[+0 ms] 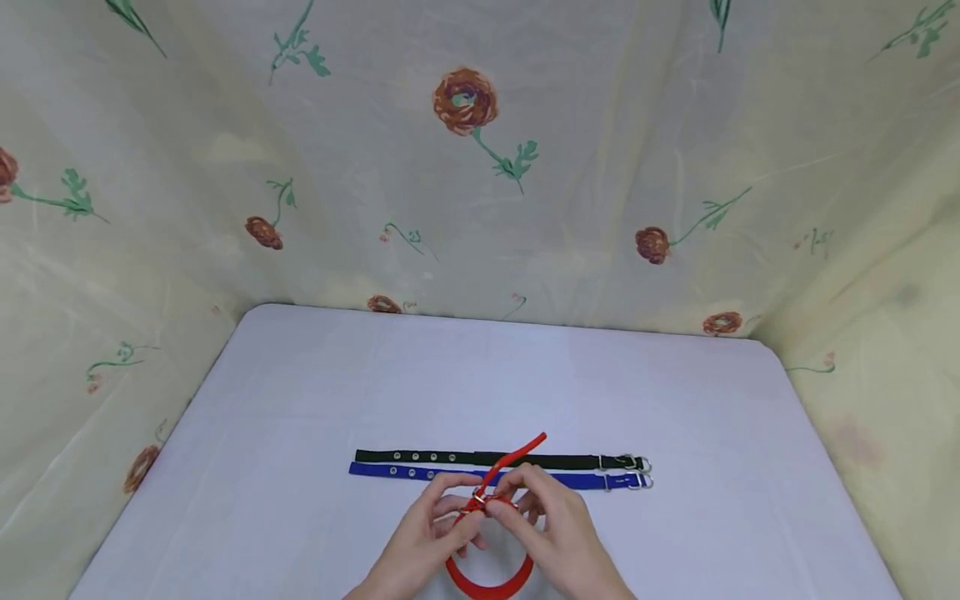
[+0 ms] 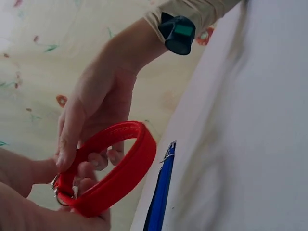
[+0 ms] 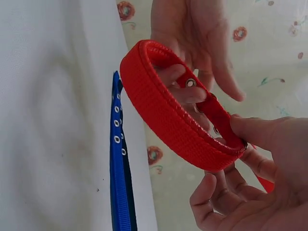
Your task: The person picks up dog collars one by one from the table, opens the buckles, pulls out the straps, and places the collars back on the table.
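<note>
A red webbing collar [image 1: 491, 592] is bent into a loop between the two hands, low over the front of the table. The left hand [image 1: 422, 532] holds it beside the metal buckle [image 1: 478, 498], with fingertips inside the loop. Opposite, the right hand [image 1: 558, 527] pinches the band between thumb and fingers, close to the buckle. The loose strap end [image 1: 525, 450] sticks up past the buckle, away from the person. A metal-rimmed hole [image 3: 191, 83] shows on the band in the right wrist view. Fingers cover part of the buckle area.
Just beyond the hands, a black collar [image 1: 555, 461] and a blue collar [image 1: 577, 481] lie flat, side by side, buckles to the right. They rest on a white table [image 1: 300, 383]. Floral cloth [image 1: 570, 167] hangs behind and on both sides.
</note>
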`<state>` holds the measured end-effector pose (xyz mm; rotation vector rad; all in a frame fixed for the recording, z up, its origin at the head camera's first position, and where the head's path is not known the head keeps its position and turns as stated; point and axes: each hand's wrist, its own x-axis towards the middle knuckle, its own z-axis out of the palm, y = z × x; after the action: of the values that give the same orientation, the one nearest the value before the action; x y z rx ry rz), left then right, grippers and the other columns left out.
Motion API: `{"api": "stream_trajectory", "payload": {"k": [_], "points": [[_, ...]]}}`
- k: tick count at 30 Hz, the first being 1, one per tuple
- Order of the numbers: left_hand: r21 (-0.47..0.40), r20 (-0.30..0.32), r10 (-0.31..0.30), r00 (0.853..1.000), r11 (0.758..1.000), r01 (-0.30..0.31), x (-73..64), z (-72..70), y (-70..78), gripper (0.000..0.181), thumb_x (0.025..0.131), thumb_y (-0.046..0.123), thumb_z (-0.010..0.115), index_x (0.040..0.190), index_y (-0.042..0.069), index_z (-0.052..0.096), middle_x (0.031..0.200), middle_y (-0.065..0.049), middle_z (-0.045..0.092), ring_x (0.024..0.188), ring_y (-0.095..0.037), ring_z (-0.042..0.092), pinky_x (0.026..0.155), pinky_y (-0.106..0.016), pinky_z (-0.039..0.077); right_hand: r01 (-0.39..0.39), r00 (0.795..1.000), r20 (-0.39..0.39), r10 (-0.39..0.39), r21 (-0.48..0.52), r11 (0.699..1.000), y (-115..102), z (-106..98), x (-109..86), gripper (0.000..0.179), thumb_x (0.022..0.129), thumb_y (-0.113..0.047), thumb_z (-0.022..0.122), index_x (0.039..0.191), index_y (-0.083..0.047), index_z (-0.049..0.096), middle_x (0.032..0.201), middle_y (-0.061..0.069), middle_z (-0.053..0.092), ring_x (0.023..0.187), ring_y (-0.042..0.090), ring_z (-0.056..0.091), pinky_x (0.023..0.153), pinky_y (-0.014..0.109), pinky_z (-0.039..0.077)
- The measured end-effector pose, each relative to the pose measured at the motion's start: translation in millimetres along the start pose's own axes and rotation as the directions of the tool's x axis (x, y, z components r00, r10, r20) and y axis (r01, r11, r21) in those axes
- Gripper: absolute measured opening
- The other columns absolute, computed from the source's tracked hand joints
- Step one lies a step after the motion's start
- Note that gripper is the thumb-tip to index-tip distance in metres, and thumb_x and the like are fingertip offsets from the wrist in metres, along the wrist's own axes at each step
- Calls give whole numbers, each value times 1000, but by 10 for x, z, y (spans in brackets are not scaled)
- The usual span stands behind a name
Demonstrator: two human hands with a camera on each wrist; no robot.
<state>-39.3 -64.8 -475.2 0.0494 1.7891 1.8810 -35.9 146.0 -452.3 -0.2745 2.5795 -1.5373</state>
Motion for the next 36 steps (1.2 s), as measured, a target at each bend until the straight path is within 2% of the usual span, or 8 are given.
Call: {"api": "stream_trajectory", "payload": {"k": [2, 5, 10, 17, 23, 27, 31, 36], "points": [[19, 14, -4, 1000, 1000, 4, -3, -15, 5, 60, 107, 39, 67, 154, 9, 46, 121, -14, 75, 94, -15, 72, 80, -24, 55, -9, 1000, -23, 9, 2, 1000, -6, -12, -1, 19, 99, -36, 79, 112, -25, 70, 102, -10, 71, 83, 4, 62, 74, 22, 56], [20, 17, -16, 1000, 1000, 15, 1, -26, 2, 57, 109, 39, 63, 151, 4, 48, 106, -6, 71, 88, -14, 64, 78, -23, 53, -21, 999, -45, 21, 1, 1000, -17, -24, 4, 18, 99, -35, 79, 110, -25, 70, 101, -9, 71, 80, 4, 62, 73, 22, 55], [22, -12, -38, 999, 999, 39, 16, -4, -22, 51, 110, 41, 62, 140, 0, 57, 87, 2, 57, 75, -14, 52, 69, -24, 45, -40, 998, -47, 39, -10, 999, -23, -30, 11, 18, 99, -34, 80, 110, -25, 70, 101, -11, 71, 78, 4, 62, 73, 22, 55], [97, -72, -69, 995, 992, 76, 27, 37, -36, 46, 108, 48, 63, 118, 3, 66, 71, 3, 52, 65, -14, 49, 62, -25, 41, -32, 995, -92, 32, 7, 999, -27, -26, 5, 14, 99, -31, 80, 108, -30, 69, 100, -12, 71, 77, 4, 64, 73, 22, 55], [125, -133, -114, 985, 984, 131, 32, 42, -51, 45, 104, 59, 65, 100, 14, 59, 65, 4, 49, 63, -15, 50, 60, -27, 39, -30, 988, -146, 40, 67, 997, -50, -5, -8, 16, 97, -28, 81, 107, -25, 70, 96, -8, 72, 74, 5, 63, 70, 21, 55], [97, -140, -128, 982, 985, 143, 34, 49, -54, 49, 102, 61, 66, 91, 15, 54, 60, 5, 44, 58, -14, 45, 55, -26, 34, 34, 983, -185, -20, 77, 996, -24, 49, -22, 15, 99, -25, 80, 108, -22, 68, 91, -9, 71, 71, 3, 61, 66, 22, 54], [63, -117, -102, 988, 992, 110, 39, 67, -57, 52, 104, 59, 64, 102, 7, 61, 57, 6, 40, 51, -12, 39, 49, -23, 30, 97, 978, -193, -86, 53, 994, -4, 81, -28, 12, 101, -24, 77, 108, -22, 67, 89, -11, 69, 70, 1, 59, 62, 23, 53], [171, -78, -9, 997, 985, 22, 23, 55, -37, 43, 109, 49, 60, 123, 9, 65, 73, 3, 55, 62, -11, 50, 55, -22, 40, 113, 978, -179, -106, 29, 993, -2, 65, -24, 12, 101, -25, 77, 108, -24, 68, 97, -12, 71, 75, 0, 60, 66, 21, 54]]}}
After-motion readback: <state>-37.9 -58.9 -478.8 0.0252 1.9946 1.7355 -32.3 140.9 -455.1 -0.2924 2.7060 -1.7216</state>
